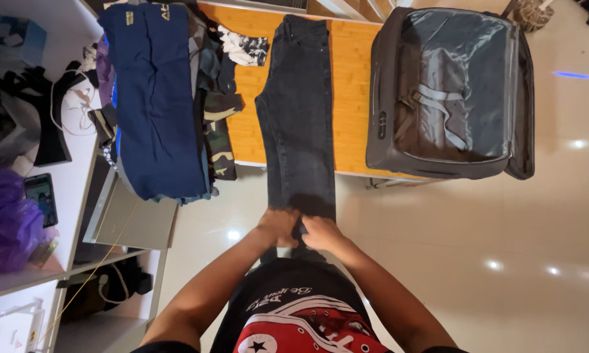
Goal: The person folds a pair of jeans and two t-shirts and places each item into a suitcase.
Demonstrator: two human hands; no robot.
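The dark jeans [296,111], soft and probably rather heavy, are gripped at the 6 o'clock hem by left hand [278,227] and right hand [320,233].

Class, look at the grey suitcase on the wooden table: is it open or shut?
Open. The suitcase lies flat with its lid off the top, showing a shiny lining and crossed packing straps; no clothes are inside.
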